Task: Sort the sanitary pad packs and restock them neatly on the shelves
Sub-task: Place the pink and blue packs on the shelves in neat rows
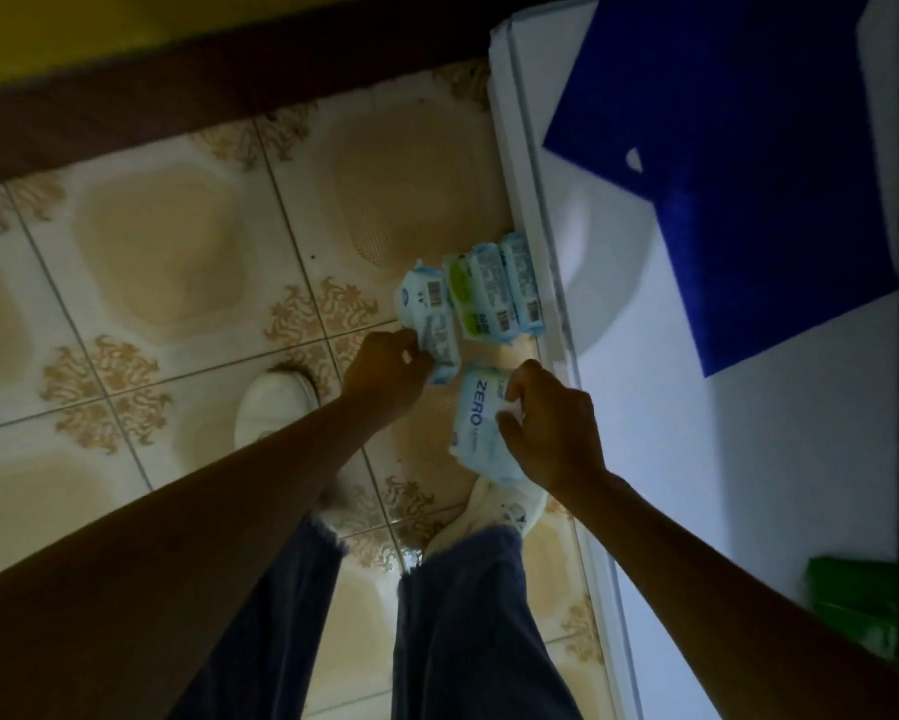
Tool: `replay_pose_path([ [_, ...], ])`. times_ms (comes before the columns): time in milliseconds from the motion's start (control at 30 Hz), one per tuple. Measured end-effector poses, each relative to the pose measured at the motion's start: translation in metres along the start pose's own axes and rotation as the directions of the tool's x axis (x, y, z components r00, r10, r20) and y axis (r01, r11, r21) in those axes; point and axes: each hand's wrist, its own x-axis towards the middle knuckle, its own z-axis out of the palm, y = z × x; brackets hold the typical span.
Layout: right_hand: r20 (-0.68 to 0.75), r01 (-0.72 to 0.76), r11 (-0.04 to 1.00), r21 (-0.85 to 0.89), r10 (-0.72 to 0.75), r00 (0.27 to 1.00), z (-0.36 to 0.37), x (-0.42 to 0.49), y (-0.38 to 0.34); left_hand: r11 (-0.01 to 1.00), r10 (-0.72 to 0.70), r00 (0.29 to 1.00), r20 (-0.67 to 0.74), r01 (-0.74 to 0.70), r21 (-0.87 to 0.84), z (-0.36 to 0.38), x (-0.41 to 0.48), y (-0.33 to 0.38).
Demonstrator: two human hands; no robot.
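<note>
Left hand (390,366) is down low, fingers pinched on the near end of a pale blue pack (429,324). The right hand (551,423) is curled round the ZERO pack (476,423), held just above the shoes. The hands are apart, one pack each.

Just beyond them a short row is forming, a green-and-white pack (468,298) touching a blue barcode pack (523,288). Both are tucked against the lower edge of the white unit (697,407). They seem to sit on the tiled floor (151,252), though it is too dim to be sure.

This looks like the sorting step, with like packs being lined up and nothing shelved yet. Next, the left-hand pack wants squaring up flush with the row. Then the ZERO pack needs a slot of its own beside it.

A blue bag (748,148) lies on top of the unit.
</note>
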Motion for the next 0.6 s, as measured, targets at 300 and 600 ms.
replay_pose_path([
  [300,-0.270,-0.063,0.675,0.736,0.377,0.886,-0.150,-0.079,-0.125,0.924,0.336,0.941,0.039,-0.322,-0.205,-0.107,-0.187,0.073],
  [600,-0.427,0.252,0.413,0.875,0.417,0.802,-0.329,-0.209,-0.227,0.667,0.356,0.927,-0.123,-0.344,-0.661,-0.215,-0.337,0.181],
])
